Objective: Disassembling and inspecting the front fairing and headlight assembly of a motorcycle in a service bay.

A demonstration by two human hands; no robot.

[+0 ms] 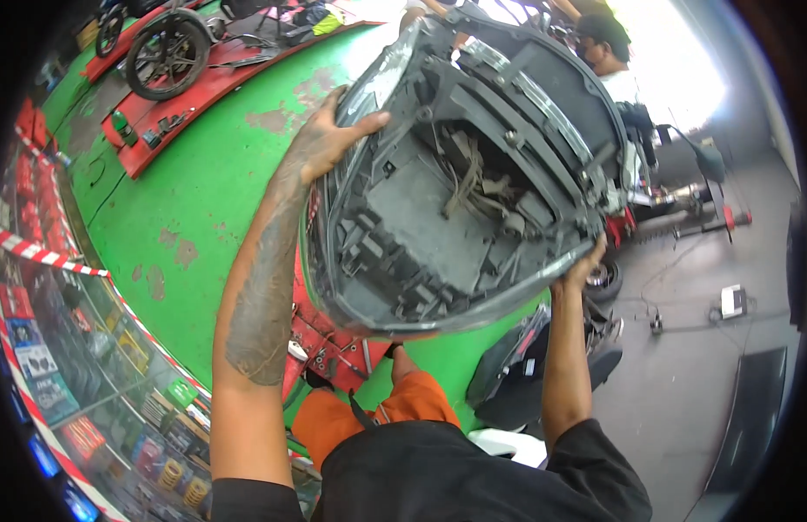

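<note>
Both my hands hold up a large motorcycle headlight assembly [403, 217], a dark grey shell tilted with its open hollow side toward me. Loose wires [473, 178] lie bunched inside the cavity, and clear plastic shows along its outer edges. My left hand [338, 139] grips the upper left rim, thumb on the inner edge and fingers round the outside. Down at the lower right rim, my right hand [586, 265] is closed on the shell, with most of its fingers hidden behind it.
A red lift platform [142, 157] with a motorcycle wheel [167, 54] stands at the far left. Along the left runs a glass display case [99, 348] edged in striped tape. A dark bag-like bundle [516, 370] lies right of my legs. Another person [603, 52] is at the back right.
</note>
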